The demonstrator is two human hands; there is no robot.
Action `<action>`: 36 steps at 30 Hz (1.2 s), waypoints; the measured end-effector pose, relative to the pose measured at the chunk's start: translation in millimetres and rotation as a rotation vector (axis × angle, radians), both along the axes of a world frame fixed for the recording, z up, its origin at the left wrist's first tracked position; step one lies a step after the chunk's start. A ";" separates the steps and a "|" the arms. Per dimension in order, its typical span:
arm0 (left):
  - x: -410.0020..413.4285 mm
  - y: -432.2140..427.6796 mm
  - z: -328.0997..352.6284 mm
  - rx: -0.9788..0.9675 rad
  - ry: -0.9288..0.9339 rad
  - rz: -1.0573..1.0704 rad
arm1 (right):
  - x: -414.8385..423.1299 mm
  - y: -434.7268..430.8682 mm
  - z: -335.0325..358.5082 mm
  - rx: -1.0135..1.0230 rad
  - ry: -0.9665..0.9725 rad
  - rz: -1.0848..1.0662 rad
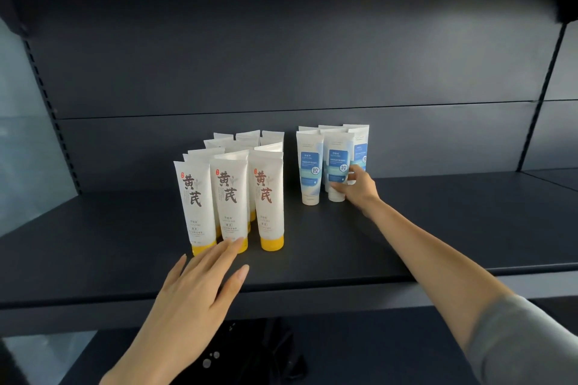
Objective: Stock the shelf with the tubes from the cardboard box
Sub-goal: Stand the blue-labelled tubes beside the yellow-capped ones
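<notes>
Dark shelf, right grip pinching blue tube, left grip spread near front edge

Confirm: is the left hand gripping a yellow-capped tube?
No, the left hand is open, its straight fingertips just reaching the caps of the front yellow-capped tubes.

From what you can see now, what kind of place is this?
Probably a shop, or a mock-up of one. The dark metal shelf has slotted uprights at its sides, and identical yellow-capped tubes and blue-label tubes stand in neat rows facing front, as goods on display do.
</notes>
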State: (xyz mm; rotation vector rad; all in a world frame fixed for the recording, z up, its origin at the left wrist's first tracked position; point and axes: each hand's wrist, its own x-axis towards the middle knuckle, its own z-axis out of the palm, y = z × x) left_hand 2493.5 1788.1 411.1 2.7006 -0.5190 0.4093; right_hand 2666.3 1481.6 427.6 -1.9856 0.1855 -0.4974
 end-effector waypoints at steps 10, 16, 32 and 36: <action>0.4 -0.8 14.3 0.135 -0.240 -0.003 | -22.4 -6.1 6.8 -0.245 0.048 -0.083; 2.5 -1.7 19.7 0.133 -0.201 0.012 | -72.3 -25.1 16.7 -0.661 0.044 -0.145; -13.9 -78.3 17.1 -0.021 -0.211 -0.245 | -283.5 -59.0 0.2 -0.944 0.271 -0.324; -24.6 -101.4 11.6 0.000 -0.217 -0.301 | -323.8 -78.8 -11.0 -0.960 0.289 -0.383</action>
